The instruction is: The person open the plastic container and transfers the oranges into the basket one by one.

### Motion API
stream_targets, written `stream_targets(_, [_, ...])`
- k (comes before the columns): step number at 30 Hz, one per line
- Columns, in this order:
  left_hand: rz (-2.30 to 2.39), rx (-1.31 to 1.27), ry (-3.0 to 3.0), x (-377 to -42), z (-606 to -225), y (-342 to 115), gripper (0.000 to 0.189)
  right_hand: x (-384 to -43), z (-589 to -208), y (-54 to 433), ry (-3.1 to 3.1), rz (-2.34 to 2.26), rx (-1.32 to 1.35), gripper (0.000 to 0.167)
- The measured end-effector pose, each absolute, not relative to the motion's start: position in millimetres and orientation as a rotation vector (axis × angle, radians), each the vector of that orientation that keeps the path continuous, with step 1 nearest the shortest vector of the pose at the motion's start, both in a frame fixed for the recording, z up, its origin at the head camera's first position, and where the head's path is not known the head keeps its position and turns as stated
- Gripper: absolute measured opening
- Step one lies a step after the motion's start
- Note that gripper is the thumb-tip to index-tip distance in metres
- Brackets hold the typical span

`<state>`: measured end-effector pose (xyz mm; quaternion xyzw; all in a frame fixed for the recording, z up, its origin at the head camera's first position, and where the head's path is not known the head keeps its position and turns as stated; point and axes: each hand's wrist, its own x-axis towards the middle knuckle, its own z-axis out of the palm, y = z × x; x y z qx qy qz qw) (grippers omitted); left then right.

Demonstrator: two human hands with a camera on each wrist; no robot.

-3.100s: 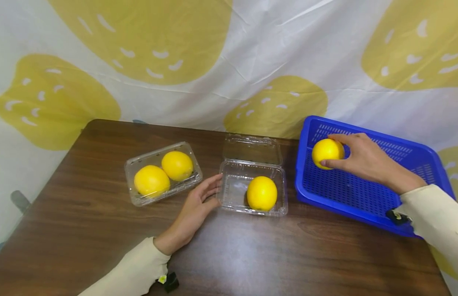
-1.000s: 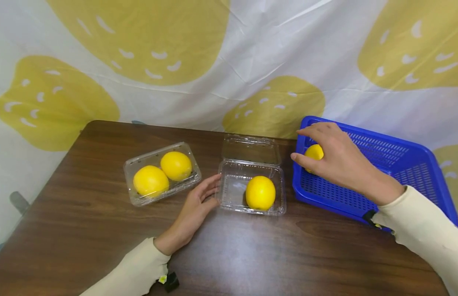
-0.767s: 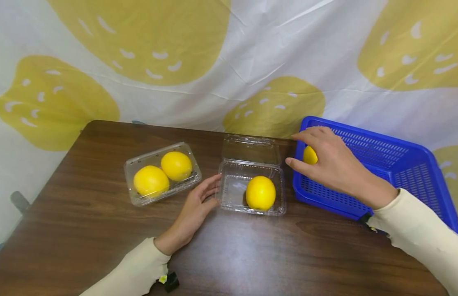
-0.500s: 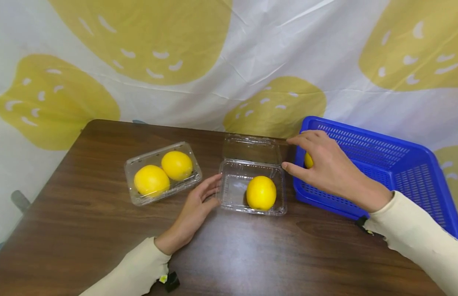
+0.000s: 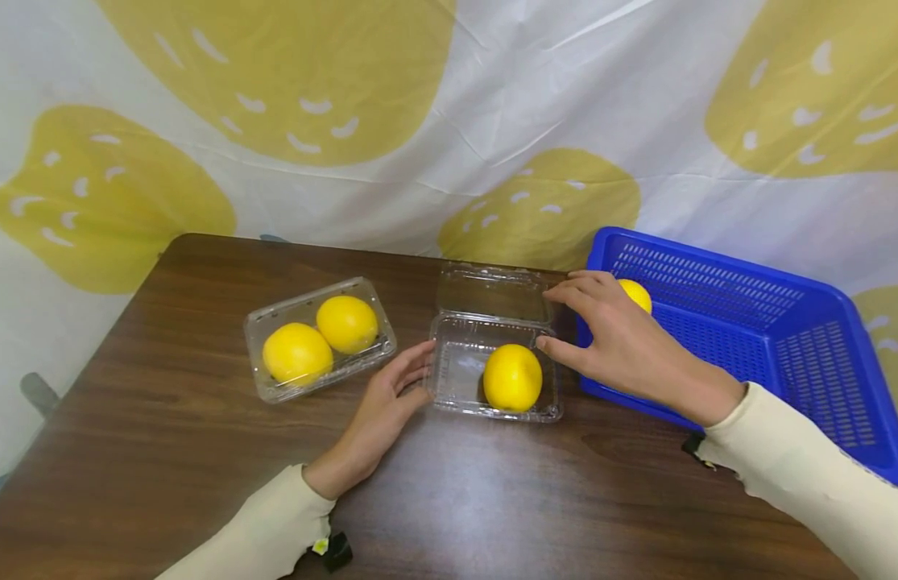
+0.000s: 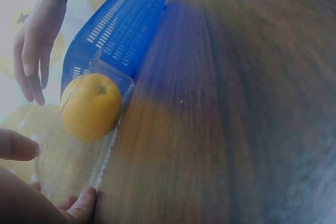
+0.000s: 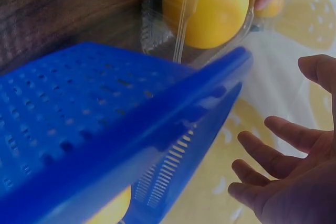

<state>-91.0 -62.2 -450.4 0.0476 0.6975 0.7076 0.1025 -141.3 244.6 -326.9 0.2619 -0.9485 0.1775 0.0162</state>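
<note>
In the head view, an orange [image 5: 512, 378] sits in the right half of an open clear plastic clamshell box [image 5: 456, 379], its lid [image 5: 494, 292] folded back. My left hand [image 5: 379, 411] touches the box's left side with relaxed fingers; the left wrist view shows the thumb [image 6: 84, 203] against its edge. My right hand [image 5: 622, 338] hovers over the left rim of a blue plastic basket [image 5: 738, 330], its fingertips by the box's right edge. The right wrist view shows those fingers spread, holding nothing. Partly hidden behind that hand, another orange [image 5: 635, 296] lies in the basket.
A second clear box [image 5: 258, 379], its lid closed, stands to the left with two oranges [image 5: 298, 354] inside. Everything stands on a dark wooden table [image 5: 449, 515]. A white cloth with yellow fruit prints [image 5: 506, 97] hangs along the table's back edge.
Three seconds ago my right hand gripped an orange over the basket. It has let go, leaving the orange in the basket, and has moved left to the open box. My left hand has stayed put.
</note>
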Motion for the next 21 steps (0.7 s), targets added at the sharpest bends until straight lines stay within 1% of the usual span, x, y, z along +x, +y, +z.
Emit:
stream_targets(6, [2.093,0.150,2.060,-89.8,-448.7,-62.2,0.069,-140.3,-331.5,238.4,-2.916,0.568,0.886,0.059])
stream_targets(14, [2.085,0.143,2.060,-89.9,-448.8,-62.2,0.069,-140.3,-338.9,230.2,-2.941,0.559,0.922,0.060])
stream_targets(21, [2.077,0.140,2.067,-90.4,-449.5,-62.1,0.069,-140.4,-346.3,222.7,-2.943,0.555,0.970,0.058])
